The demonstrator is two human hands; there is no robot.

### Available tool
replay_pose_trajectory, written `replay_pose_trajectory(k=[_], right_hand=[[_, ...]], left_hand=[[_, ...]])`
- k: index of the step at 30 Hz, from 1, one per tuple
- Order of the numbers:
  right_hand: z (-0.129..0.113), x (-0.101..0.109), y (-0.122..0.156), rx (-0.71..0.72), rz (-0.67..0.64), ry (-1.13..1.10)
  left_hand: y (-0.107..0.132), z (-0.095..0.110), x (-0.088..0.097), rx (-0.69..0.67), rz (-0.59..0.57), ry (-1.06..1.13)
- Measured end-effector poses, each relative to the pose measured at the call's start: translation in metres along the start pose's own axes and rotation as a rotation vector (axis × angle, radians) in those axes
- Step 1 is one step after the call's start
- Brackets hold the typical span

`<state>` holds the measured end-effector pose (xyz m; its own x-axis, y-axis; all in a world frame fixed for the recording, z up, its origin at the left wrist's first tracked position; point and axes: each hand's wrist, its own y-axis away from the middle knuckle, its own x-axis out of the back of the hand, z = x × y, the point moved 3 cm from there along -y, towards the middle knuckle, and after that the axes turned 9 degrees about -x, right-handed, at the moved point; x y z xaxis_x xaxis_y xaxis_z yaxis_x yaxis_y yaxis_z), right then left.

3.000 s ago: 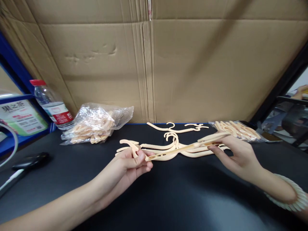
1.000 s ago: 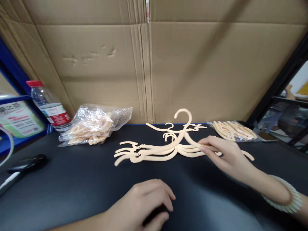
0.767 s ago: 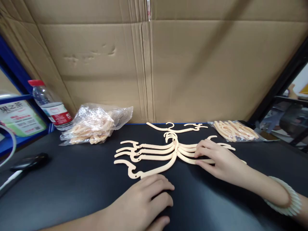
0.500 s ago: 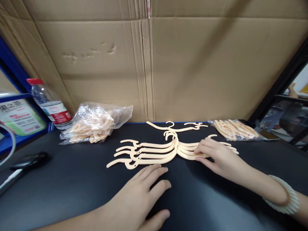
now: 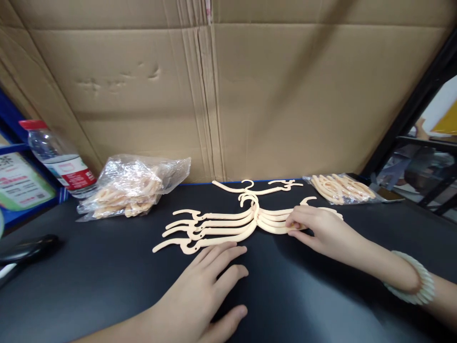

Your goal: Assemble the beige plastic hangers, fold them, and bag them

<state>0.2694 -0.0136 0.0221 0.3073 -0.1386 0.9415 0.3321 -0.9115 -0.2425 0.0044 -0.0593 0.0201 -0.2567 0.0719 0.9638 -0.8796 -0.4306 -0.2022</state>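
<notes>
- Hangers (image 5: pixel 224 231), apparently four, lie fanned on the tabletop (image 5: pixel 303 295) just beyond the hands, hooks overlapping where the arms meet.
- Right hand (image 5: pixel 317 229): thumb and fingertips pinch the right arm of the nearest hanger (image 5: pixel 237 238); the exact contact is partly hidden by the fingers.
- Left hand (image 5: pixel 207 286): palm down, fingers spread, holding nothing. Fingertips lie at the near edge of the same hanger's left arm; contact cannot be confirmed.
- Risk, judged: overlapping hooks could snag, so a tug from the right hand might drag the whole group out of line.
- Risk, judged: the pinch sits on one side only; a twist there could swing the opposite end askew or strain the centre joint.
- Risk, judged: a push from the left fingertips could skid that arm against its neighbour, both surfaces looking smooth.
- Material: pale peach, apparently plastic, with slim curved arms, rounded hooks and small round holes near the notched left ends.
- Beyond the hands: a separate hanger (image 5: pixel 267 191) of matching colour lies before creased, dented cardboard (image 5: pixel 303 95).
- Beyond the left hand, to its left: crinkled, glossy clear bag (image 5: pixel 135 186), bulging with similar-coloured parts.
- Beyond the right hand: flatter clear bag (image 5: pixel 341 189) of curved pieces.
</notes>
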Motion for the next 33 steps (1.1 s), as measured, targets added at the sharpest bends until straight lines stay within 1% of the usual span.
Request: replay_pose_trajectory(k=[5, 11, 13, 16, 19, 23, 27, 31, 33], right_hand=[[-0.001, 0.004, -0.001, -0.02, -0.032, 0.021], [0.002, 0.007, -0.002, -0.055, -0.049, 0.051], [0.003, 0.006, -0.001, -0.063, -0.047, 0.056], [0.005, 0.005, -0.001, -0.062, -0.035, 0.063], [0.006, 0.004, 0.0, -0.052, -0.012, 0.072], [0.005, 0.004, 0.0, -0.024, 0.019, 0.071], [0.006, 0.004, -0.003, -0.031, 0.013, 0.071], [0.014, 0.003, -0.006, -0.061, 0.013, 0.043], [0.017, 0.002, -0.007, -0.073, 0.011, 0.02]], left_hand=[[0.004, -0.002, -0.005, 0.01, 0.068, -0.015], [0.004, 0.0, -0.004, 0.036, 0.039, 0.013], [0.004, 0.0, -0.005, 0.057, 0.058, 0.027], [0.005, 0.0, -0.007, 0.105, 0.116, 0.044], [0.005, 0.0, -0.009, 0.125, 0.132, 0.058], [0.006, 0.001, -0.01, 0.121, 0.129, 0.064], [0.006, 0.0, -0.007, 0.124, 0.12, 0.068], [0.005, -0.002, -0.005, 0.098, 0.039, 0.083], [0.005, -0.002, -0.005, 0.097, 0.035, 0.077]])
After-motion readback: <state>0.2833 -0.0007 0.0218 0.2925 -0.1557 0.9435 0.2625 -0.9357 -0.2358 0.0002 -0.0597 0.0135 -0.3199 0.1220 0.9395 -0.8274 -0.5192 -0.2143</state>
